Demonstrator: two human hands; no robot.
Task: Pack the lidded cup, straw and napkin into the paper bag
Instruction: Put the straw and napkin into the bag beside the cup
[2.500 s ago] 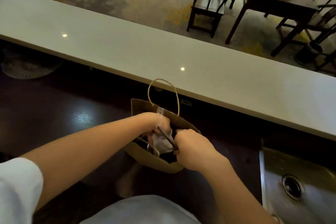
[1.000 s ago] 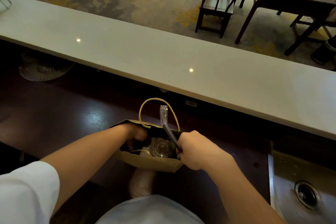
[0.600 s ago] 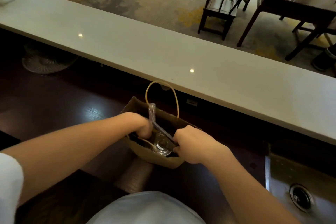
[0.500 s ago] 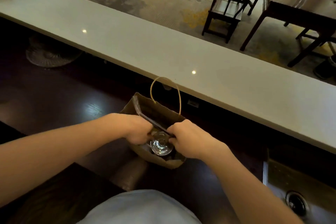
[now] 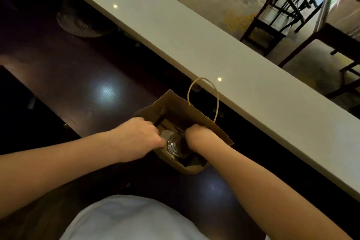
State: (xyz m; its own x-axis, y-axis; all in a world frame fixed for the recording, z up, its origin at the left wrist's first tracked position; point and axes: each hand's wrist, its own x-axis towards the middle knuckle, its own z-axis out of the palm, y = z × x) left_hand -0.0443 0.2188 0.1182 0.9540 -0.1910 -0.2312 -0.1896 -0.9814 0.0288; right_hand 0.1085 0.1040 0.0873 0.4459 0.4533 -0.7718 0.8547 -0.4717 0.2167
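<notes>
The brown paper bag (image 5: 196,116) stands open on the dark worktop, its far twine handle (image 5: 202,84) upright. Inside it I see the clear lid of the cup (image 5: 175,145) and the white napkin (image 5: 166,134) tucked beside it. The dark straw (image 5: 160,116) lies slanted in the bag, low against its left wall. My left hand (image 5: 140,136) grips the bag's near left rim, fingers curled inward. My right hand (image 5: 194,134) is bent down into the bag on the straw's lower end; its fingers are hidden.
A long pale counter ledge (image 5: 194,45) runs diagonally just behind the bag. A round woven mat (image 5: 81,25) lies at the far left of the dark worktop (image 5: 78,84). Dark chairs (image 5: 276,6) and a table stand beyond the ledge.
The straw, which stuck up out of the bag a second ago, has been pushed down inside. My right hand has sunk deeper into the bag. The view has tilted and shifted.
</notes>
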